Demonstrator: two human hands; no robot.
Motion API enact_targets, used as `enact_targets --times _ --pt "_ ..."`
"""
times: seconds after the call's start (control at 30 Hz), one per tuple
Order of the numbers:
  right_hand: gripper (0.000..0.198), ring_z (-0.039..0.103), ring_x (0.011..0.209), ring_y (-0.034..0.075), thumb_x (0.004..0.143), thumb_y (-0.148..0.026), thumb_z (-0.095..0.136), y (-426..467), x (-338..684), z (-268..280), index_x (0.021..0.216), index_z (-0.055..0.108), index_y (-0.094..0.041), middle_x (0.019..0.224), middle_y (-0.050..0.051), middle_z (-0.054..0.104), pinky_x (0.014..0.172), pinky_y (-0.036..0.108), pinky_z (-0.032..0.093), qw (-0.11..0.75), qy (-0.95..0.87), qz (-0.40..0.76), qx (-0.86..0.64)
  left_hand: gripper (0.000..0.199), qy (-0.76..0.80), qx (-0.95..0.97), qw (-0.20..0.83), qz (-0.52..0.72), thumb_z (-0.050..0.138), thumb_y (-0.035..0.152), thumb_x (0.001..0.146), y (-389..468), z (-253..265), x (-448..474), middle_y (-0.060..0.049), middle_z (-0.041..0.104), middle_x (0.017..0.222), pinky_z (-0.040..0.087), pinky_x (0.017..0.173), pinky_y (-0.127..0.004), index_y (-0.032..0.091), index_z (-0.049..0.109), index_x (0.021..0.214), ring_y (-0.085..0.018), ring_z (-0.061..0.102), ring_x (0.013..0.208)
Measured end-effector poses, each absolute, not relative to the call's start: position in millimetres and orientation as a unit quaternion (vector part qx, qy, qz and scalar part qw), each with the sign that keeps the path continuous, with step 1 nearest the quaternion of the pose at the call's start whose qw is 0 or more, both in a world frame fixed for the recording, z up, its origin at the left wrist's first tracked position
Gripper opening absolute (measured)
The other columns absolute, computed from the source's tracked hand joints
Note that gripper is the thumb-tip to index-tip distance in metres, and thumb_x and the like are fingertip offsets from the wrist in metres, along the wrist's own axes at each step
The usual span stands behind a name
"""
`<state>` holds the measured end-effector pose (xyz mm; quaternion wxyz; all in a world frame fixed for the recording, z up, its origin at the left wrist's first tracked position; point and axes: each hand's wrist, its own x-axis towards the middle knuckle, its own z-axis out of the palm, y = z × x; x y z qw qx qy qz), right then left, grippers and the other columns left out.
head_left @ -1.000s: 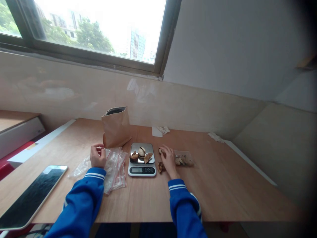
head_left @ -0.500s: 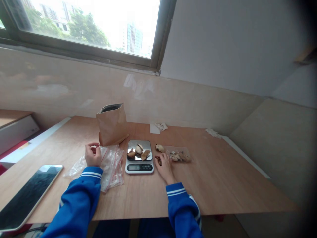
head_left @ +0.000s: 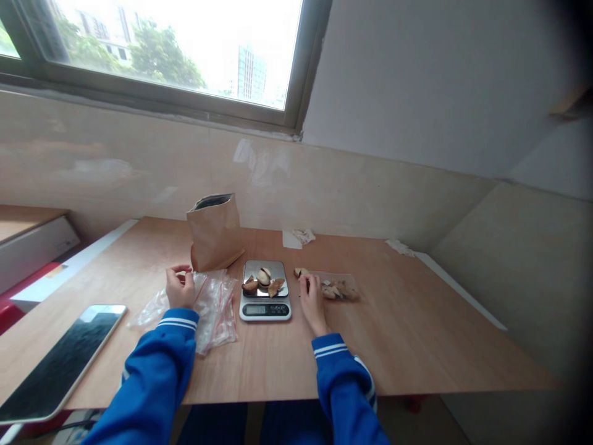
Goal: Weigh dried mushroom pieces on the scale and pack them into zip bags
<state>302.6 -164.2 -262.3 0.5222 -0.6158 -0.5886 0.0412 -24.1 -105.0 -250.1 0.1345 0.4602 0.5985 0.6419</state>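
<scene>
My left hand (head_left: pixel 180 288) rests over clear zip bags (head_left: pixel 215 309) with red stripes, its fingers loosely curled and a gap showing before the thumb; nothing is seen in it. My right hand (head_left: pixel 313 303), right of a kitchen scale (head_left: pixel 267 311), has its fingertips drawn together; what they hold is hidden. On the scale's metal plate lie several dried brown pieces (head_left: pixel 250 285), with a pale, split round one (head_left: pixel 264 277) among them. Just behind the right fingertips is another pale piece (head_left: pixel 299 272). A clear bag of dried pieces (head_left: pixel 341 290) lies beside that hand.
A brown paper bag (head_left: pixel 215 235) stands upright with its mouth open behind the zip bags. On the left lies a large tablet or phone (head_left: pixel 60 364). Crumpled white paper (head_left: pixel 303 237) is near the wall, more (head_left: pixel 399 248) farther right. A window is above.
My right hand has lifted slightly and drawn its fingers together; the brown piece that was under them no longer shows on the table. My left hand keeps its pose. The view has shifted slightly.
</scene>
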Motion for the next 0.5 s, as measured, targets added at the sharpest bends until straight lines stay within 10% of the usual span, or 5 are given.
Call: enact_targets --times 0.5 --pt "0.035 0.051 0.101 0.021 0.095 -0.027 0.03 -120.9 278.5 -241.4 0.104 0.063 -0.02 0.105 0.008 0.063 0.09 0.035 0.033 0.48 -0.619 0.004 -0.621 0.015 0.618 0.439 0.147 0.635 0.05 0.026 0.072 -109.2 -245.7 -23.3 0.0 0.058 0.075 0.042 0.051 -0.025 0.02 0.051 0.086 -0.012 0.051 0.052"
